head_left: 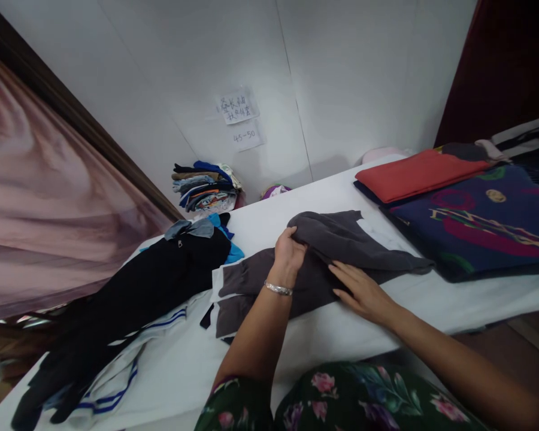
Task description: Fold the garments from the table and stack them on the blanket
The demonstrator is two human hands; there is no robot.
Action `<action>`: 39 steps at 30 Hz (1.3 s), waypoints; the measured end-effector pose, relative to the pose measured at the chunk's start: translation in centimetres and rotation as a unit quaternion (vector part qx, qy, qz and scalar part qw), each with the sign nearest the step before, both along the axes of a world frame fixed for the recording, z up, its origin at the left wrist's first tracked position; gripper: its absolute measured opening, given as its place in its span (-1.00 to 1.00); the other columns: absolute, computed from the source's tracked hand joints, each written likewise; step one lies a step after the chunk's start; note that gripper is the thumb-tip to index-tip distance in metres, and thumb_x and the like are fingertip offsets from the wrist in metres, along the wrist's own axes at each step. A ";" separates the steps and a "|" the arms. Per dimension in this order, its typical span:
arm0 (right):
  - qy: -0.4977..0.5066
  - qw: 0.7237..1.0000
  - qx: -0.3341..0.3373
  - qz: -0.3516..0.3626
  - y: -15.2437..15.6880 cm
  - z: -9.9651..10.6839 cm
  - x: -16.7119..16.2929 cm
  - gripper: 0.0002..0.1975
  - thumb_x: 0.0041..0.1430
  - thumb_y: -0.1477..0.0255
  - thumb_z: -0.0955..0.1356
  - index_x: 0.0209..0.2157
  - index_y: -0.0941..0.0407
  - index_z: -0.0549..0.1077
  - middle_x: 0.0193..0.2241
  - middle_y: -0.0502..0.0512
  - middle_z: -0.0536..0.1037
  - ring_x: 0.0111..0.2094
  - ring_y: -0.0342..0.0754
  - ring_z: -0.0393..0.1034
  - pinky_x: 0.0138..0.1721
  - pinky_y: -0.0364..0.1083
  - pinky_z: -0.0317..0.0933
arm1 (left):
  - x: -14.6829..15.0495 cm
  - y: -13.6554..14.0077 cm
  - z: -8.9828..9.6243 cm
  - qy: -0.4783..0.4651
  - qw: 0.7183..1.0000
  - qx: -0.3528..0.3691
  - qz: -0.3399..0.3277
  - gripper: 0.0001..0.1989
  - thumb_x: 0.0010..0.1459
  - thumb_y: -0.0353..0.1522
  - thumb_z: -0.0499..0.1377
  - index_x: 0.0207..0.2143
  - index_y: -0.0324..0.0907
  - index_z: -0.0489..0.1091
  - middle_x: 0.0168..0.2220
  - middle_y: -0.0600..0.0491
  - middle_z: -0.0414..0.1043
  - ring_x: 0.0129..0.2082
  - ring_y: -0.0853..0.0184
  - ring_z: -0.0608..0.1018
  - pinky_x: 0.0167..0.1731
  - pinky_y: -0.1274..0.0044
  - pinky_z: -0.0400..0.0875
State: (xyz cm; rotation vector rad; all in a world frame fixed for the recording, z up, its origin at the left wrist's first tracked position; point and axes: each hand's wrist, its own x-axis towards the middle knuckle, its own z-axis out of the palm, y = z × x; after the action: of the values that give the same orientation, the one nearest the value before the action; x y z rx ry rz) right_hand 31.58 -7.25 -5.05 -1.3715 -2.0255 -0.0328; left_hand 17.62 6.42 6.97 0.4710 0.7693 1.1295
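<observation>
The left hand pinches a dark-grey cloth garment, central on the white-covered surface; the right hand, fingers outstretched, only touches it — uneven pulling could bunch its layers.

Gap behind grey garment; black clothes block left, folded stack right.

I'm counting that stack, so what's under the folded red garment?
Beneath the folded red garment a navy patterned garment shows, sticking out toward the front; whatever else the red cloth covers cannot be seen.
</observation>
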 end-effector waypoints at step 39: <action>0.081 0.993 0.081 -0.027 1.4 5.0 3.4 -0.65 0.31 0.36 0.25 0.08 0.06 0.42 0.08 0.21 0.44 0.13 0.05 0.30 0.14 0.10 0.21 | -6.6 0.2 -7.4 0.196 0.979 0.058 0.009 -0.38 -0.26 -0.59 0.08 -0.03 -0.18 0.35 -0.21 0.04 0.47 -0.42 0.45 0.47 -0.45 0.64 0.35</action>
State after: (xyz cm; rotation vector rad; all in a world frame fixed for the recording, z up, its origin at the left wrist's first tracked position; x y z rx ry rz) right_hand 34.95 -5.82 -0.03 -1.2841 -1.8095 -0.1051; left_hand 11.04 6.67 -0.42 0.8022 1.0541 1.1165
